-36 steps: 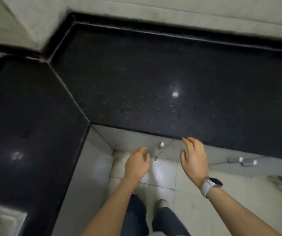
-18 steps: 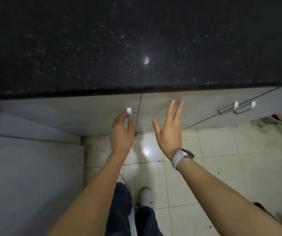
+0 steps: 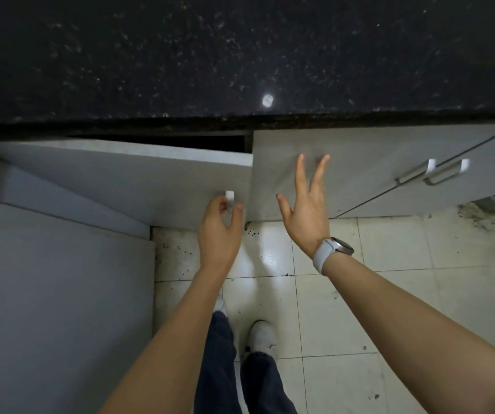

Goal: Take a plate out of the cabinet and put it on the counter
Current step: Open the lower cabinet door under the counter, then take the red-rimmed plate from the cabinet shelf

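A black speckled counter [image 3: 240, 55] fills the top of the view. Below it is a grey cabinet. Its left door [image 3: 150, 180] stands partly swung out, with a dark gap [image 3: 180, 140] behind its top edge. My left hand [image 3: 219, 231] is shut on that door's white handle [image 3: 229, 196]. My right hand [image 3: 306, 204] is open with fingers spread, in front of the closed right door [image 3: 345, 156]; I cannot tell if it touches it. No plate is visible; the cabinet's inside is dark.
Further right are two more grey doors with metal bar handles [image 3: 437, 174]. A grey side panel [image 3: 55, 294] stands at the left. White floor tiles [image 3: 389, 264] and my legs and white shoe [image 3: 261, 336] lie below. A watch [image 3: 334, 249] is on my right wrist.
The left cabinet door has swung outward with my left hand on its handle. My right hand has stayed spread in front of the right door. The view has moved closer and lower.
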`<state>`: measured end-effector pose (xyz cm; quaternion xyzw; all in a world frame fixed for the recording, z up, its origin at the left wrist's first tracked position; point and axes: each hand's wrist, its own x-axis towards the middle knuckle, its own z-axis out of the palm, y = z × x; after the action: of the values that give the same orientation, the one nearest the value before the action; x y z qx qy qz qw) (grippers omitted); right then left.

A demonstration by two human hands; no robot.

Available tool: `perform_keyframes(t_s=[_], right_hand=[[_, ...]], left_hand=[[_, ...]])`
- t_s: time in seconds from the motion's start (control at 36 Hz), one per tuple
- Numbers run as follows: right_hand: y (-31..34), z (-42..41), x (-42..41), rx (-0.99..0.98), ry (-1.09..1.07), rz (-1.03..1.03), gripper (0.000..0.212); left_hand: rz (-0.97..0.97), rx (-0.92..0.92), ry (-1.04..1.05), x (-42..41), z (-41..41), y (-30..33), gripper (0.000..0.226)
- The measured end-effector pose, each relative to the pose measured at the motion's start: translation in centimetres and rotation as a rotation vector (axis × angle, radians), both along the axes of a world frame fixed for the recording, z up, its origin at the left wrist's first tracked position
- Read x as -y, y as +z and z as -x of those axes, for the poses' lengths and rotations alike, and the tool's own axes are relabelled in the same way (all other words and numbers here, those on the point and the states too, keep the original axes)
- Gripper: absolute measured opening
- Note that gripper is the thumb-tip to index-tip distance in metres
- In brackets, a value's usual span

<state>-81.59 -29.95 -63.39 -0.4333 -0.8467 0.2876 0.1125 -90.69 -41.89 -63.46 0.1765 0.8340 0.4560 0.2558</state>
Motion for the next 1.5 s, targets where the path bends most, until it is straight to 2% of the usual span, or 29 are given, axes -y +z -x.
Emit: perform_keyframes(t_s=[0.17,0.25,0.36,0.47,0.56,0.72,0.83,0.92,1.03,1.17,1.25,1.33,1.5], right_hand=[[2.1,-1.8,4.5,-0.046,0.222,0.238,0.050],[3.2,-3.0,9.3,-0.119,0.370,0.388,0.047],[3.6,-4.0,14.9,-0.148,0.499,0.538,0.047],[3.8,-4.0,18.6,-0.092,0.560,0.629,0.048],[4.6,-3.1,20.5,-0.054,0.630,0.661,0.048],[5.4,-1.3,23.0,0.027,0.733,0.717,0.051],[5.4,-0.2,24.3,0.111,0.805,0.742,0.053],[5.7,0.6,24.9,0.146,0.783,0.780,0.051],[6.2,0.9,23.9,0.150,0.701,0.732,0.045],[7.6,1.3,21.0,0.109,0.577,0.645,0.040],[8.1,1.6,18.5,0.100,0.514,0.611,0.038],[7.8,2.0,16.0,0.062,0.405,0.589,0.035],[3.5,4.5,11.8,-0.029,0.185,0.558,0.030]], left_hand=[[0.057,0.114,0.049,5.7,-3.2,2.5,0.035],[0.081,0.198,0.119,9.0,-4.4,3.8,0.031],[0.133,0.294,0.227,13.4,-4.8,6.1,0.038],[-0.016,0.165,0.379,16.6,-4.7,9.4,0.036],[-0.079,0.134,0.387,18.1,-4.3,11.4,0.039],[0.136,-0.052,0.307,21.5,-3.4,12.3,0.050],[0.288,-0.180,0.312,23.1,-3.1,13.1,0.049],[0.367,-0.224,0.317,24.0,-2.7,13.5,0.046],[0.461,-0.242,0.321,24.8,-1.9,13.5,0.045],[0.614,-0.464,0.204,23.2,-2.1,13.6,0.053],[0.551,-0.506,0.114,20.6,-1.7,13.8,0.053],[0.432,-0.444,0.065,17.8,-0.2,12.8,0.051],[0.335,-0.330,-0.052,12.6,4.0,6.2,0.053]])
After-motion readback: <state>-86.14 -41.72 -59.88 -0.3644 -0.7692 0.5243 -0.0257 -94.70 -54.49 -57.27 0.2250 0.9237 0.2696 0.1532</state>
